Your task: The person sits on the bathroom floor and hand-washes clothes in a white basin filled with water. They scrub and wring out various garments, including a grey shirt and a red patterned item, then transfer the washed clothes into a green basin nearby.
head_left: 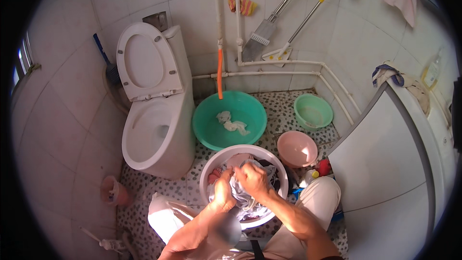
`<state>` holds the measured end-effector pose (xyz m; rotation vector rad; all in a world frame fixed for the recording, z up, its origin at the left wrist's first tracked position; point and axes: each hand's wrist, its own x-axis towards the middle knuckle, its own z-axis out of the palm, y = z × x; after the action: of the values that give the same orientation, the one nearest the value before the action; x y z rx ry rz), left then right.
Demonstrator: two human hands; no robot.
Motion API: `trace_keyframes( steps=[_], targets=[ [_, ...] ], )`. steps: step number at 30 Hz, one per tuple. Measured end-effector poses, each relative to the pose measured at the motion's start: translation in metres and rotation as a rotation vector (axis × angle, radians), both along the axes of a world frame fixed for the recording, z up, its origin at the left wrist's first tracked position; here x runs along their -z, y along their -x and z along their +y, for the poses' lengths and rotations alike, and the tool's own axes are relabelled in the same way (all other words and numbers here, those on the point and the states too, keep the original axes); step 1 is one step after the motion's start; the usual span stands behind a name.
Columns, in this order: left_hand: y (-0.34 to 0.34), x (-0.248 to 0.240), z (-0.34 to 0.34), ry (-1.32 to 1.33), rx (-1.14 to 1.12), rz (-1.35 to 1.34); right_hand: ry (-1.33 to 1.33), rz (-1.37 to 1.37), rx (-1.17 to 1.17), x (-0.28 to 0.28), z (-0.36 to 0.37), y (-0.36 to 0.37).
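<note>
- Over the middle of the white basin (284,178), left hand (223,192) and right hand (254,180) grip pale cloth (242,195) with curled fingers.
- More of it lies bunched below them, inside the basin.
- Green tub (204,127) by the far edge, pink bowl (293,148) off the right edge, speckled floor (191,188) showing left.

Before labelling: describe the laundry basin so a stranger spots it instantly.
From the white toilet, look right to the big green basin. Below it in the picture, under the left hand and right hand, sits the pale-rimmed laundry basin, the only one heaped with clothes.
</note>
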<state>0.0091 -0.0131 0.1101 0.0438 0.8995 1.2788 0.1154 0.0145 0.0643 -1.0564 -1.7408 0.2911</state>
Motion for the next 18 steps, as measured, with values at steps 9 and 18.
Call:
trace_keyframes(
  steps=[9,18],
  targets=[
    [0.007,0.029,0.007,0.007,-0.020,-0.013,-0.228,-0.144,-0.142,0.009,-0.006,0.004],
    [0.045,0.083,0.016,-0.207,0.135,0.020,-0.515,-0.342,-0.288,-0.008,-0.038,0.019]
  ],
)
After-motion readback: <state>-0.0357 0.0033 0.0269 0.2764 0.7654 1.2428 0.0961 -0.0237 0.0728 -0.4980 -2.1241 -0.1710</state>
